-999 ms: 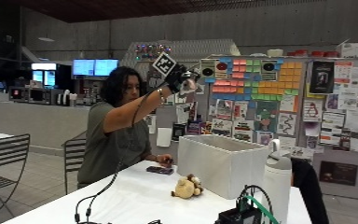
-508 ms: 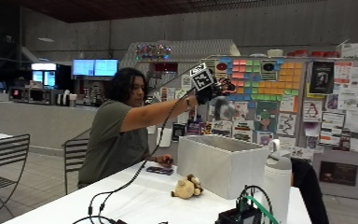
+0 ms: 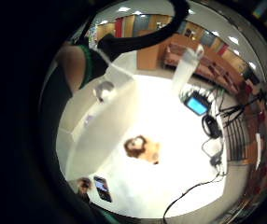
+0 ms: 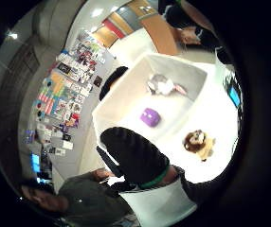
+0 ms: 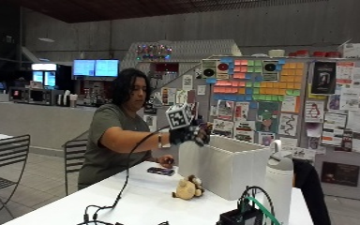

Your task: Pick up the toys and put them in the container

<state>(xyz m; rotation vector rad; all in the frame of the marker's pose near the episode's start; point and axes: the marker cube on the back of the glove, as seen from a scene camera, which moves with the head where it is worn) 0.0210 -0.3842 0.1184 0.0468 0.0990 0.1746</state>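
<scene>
A large indoor hall with a wall of coloured notes and posters point(image 5: 280, 108) lies behind a white tabletop point(image 5: 142, 206), where a seated person in a grey shirt reaches the gloved right hand point(image 5: 189, 132) out above the near rim of a tall white container point(image 5: 230, 164); from this outside view it cannot be told whether the fingers are spread or curled, and nothing can be made out in them. A brown stuffed toy point(image 5: 189, 188) sits on the tabletop just beside the container's front wall, and a dark phone point(image 5: 161, 171) lies nearer the person, by the bare left hand point(image 5: 166, 161). A white bottle point(image 5: 280, 180) stands near the container's right corner. The thumb side palm view looks down into the container point(image 4: 126, 101), where a purple toy point(image 4: 150, 117) and a grey and white toy point(image 4: 164, 86) lie apart on its floor; the black thumb point(image 4: 133, 156) juts in front of the near wall, touching nothing that shows, and the brown stuffed toy point(image 4: 198, 143) lies outside on the tabletop point(image 4: 216, 118). The little finger side palm view shows the stuffed toy point(image 3: 140, 148) on the tabletop point(image 3: 180, 154) beside the container's wall point(image 3: 101, 135), the phone point(image 3: 101, 188) near the table edge, the grey toy point(image 3: 104, 89) inside, and the bottle point(image 3: 186, 70) standing farther off.
</scene>
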